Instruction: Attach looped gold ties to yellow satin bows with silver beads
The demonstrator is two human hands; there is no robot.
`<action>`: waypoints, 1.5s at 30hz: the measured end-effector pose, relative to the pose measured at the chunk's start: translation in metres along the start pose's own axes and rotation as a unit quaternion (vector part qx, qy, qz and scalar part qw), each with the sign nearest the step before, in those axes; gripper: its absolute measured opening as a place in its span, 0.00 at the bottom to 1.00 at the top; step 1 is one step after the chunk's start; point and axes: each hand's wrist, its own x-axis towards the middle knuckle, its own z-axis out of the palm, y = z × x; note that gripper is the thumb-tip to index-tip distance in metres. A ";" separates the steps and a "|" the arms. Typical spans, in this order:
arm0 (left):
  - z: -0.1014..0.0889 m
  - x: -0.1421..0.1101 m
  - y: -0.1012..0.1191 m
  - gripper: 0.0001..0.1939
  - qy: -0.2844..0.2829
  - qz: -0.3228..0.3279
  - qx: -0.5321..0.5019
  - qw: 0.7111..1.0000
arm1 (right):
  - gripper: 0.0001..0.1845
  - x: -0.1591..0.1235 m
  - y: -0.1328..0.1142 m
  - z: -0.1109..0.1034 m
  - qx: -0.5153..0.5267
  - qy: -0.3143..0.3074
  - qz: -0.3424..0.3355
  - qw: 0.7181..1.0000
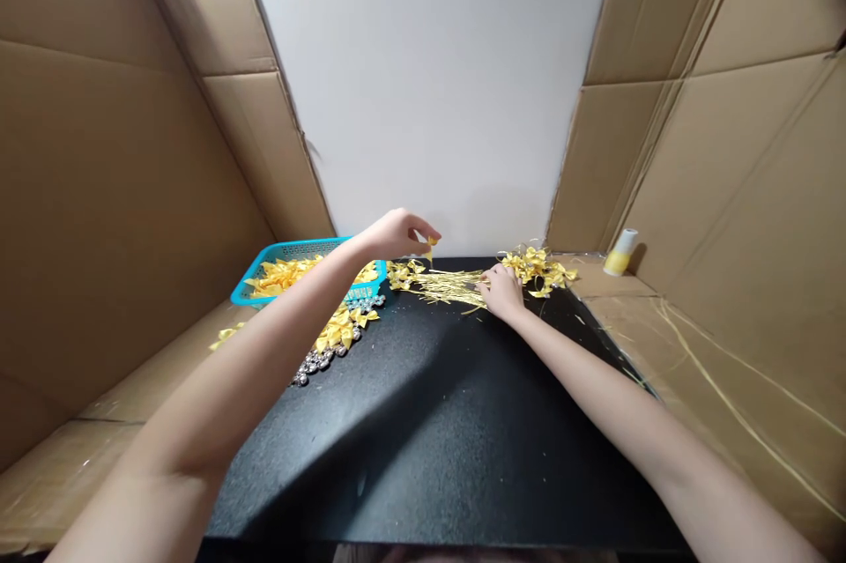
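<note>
My left hand [397, 233] is raised above the far part of the black table, its thumb and fingertips pinching a small yellow ribbon bow [432, 242]. Below it lies a bundle of thin gold strands [449, 286], spread crosswise. At the right end of that bundle is my right hand [503, 290], its fingers curled down onto the strand ends; the fingertips are partly hidden. Just beyond it sits a pile of yellow bows with gold ties [537, 267]. A smaller cluster of yellow bows [402, 274] lies at the bundle's left end.
A blue plastic basket [238, 288] of yellow bows stands at the back left, partly behind my left forearm. Loose bows [338, 329] and silver bells [317, 360] lie before it. A yellow-and-white thread cone [620, 253] stands at right. Cardboard walls [746, 166] flank the black table [423, 440].
</note>
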 end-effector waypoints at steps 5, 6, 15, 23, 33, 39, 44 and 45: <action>0.012 -0.007 -0.006 0.20 0.020 -0.003 -0.093 0.995 | 0.27 -0.041 -0.050 -0.006 0.218 -0.149 -0.016 0.964; 0.015 -0.011 -0.003 0.20 0.020 0.005 -0.110 0.994 | 0.29 -0.047 -0.062 -0.007 0.383 -0.237 0.024 0.893; 0.047 -0.070 0.021 0.25 0.108 0.145 -0.086 0.980 | 0.18 -0.046 -0.104 -0.036 0.739 -0.197 0.248 0.594; 0.108 -0.101 0.028 0.13 0.167 0.253 0.030 0.952 | 0.18 -0.049 -0.077 -0.072 0.691 -0.168 0.241 0.661; 0.164 -0.128 0.029 0.13 -0.005 0.261 0.034 0.965 | 0.14 -0.062 -0.056 -0.072 0.657 -0.213 0.197 0.696; 0.160 -0.144 0.031 0.16 -0.055 0.245 0.031 0.967 | 0.09 -0.075 -0.043 -0.063 0.624 -0.209 0.172 0.733; 0.157 -0.145 0.032 0.14 -0.029 0.216 0.012 0.976 | 0.10 -0.088 -0.038 -0.065 0.587 -0.212 0.144 0.768; 0.157 -0.141 0.033 0.13 -0.023 0.211 0.005 0.977 | 0.10 -0.089 -0.039 -0.067 0.574 -0.210 0.126 0.781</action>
